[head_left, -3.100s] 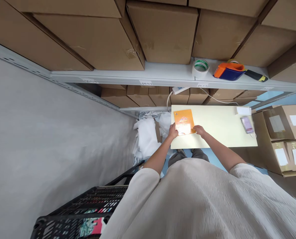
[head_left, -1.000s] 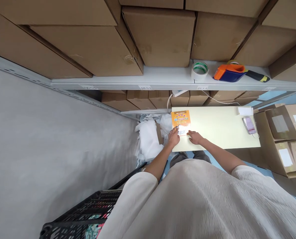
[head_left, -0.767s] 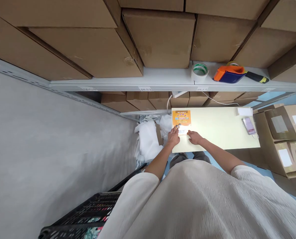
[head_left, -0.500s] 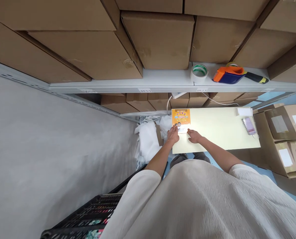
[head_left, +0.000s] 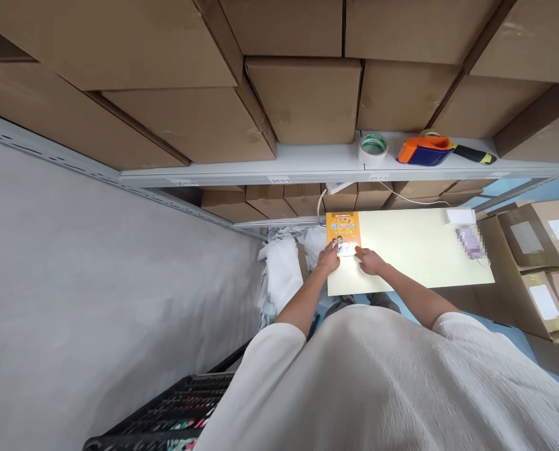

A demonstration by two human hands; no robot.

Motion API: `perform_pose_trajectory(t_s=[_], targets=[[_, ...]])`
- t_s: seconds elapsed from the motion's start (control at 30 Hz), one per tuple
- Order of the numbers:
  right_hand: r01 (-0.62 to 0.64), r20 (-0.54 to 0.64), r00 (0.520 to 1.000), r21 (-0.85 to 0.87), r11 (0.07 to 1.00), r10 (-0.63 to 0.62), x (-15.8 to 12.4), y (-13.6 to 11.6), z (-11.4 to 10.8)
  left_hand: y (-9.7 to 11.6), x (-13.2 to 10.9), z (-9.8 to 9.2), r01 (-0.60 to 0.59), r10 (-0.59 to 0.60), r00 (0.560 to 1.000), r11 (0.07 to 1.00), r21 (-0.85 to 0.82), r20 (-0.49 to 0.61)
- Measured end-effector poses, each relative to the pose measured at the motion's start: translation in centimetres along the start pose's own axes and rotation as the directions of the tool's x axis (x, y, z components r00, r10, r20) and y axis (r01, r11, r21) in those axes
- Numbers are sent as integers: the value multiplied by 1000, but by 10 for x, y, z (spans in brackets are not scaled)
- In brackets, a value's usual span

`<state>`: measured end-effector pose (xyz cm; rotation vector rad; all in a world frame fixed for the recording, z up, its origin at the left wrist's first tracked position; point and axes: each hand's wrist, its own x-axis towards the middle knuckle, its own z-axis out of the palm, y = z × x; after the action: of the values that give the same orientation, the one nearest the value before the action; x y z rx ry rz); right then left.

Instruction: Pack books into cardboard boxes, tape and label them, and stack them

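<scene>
Once askew, booklet (head_left: 343, 228) now square.

The booklet (head_left: 343, 233) lies at the far left corner of the table (head_left: 411, 263). The left hand (head_left: 330, 258) touches its near left edge, and the right hand (head_left: 368, 262) is just beside its near right corner. A phone (head_left: 469, 241) lies at the table's far right end. On the shelf (head_left: 308, 164) above and behind, a tape roll (head_left: 372, 147) sits left of a tape dispenser (head_left: 423, 150). A crate (head_left: 176, 413) stands to the near left.
</scene>
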<state>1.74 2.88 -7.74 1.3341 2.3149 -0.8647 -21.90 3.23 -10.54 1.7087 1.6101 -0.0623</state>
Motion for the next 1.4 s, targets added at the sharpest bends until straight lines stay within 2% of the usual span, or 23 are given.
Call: perform_pose_trajectory(t_s=[0.13, 0.27, 0.4, 0.6, 0.77, 0.9, 1.0, 1.1, 1.23, 1.3, 1.4], targets=[[-57, -145, 987, 43, 997, 62, -27, 20, -6, 11, -9, -10, -111, 106, 991, 992, -62, -85], [-133, -276, 946, 141, 981, 168, -65, 61, -19, 41, -11, -23, -212, 197, 972, 970, -118, -127], [-173, -424, 865, 251, 953, 269, -103, 105, -43, 78, -12, -32, -315, 275, 939, 929, -193, -205], [-97, -607, 740, 331, 938, 291, -137, 153, -89, 128, -16, -34, -413, 347, 896, 879, -236, -275], [7, -672, 707, 318, 948, 220, -146, 178, -123, 168, -17, -26, -421, 337, 887, 872, -251, -317], [57, -678, 718, 281, 958, 156, -155, 201, -141, 202, -15, -5, -394, 303, 896, 879, -268, -324], [97, -710, 696, 242, 965, 109, -164, 224, -158, 225, -13, 14, -368, 270, 903, 887, -279, -335], [127, -787, 615, 172, 977, 58, -168, 248, -192, 246, -13, 30, -336, 230, 909, 897, -285, -348], [113, -873, 488, 40, 993, -20, -155, 271, -265, 267, -15, 46, -288, 163, 913, 907, -307, -373], [83, -882, 470, -1, 997, -40, -141, 277, -299, 274, -19, 53, -269, 136, 915, 908, -321, -381], [0, -869, 494, 1, 1000, 1, -118, 283, -334, 279, -25, 61, -248, 104, 912, 910, -333, -397]])
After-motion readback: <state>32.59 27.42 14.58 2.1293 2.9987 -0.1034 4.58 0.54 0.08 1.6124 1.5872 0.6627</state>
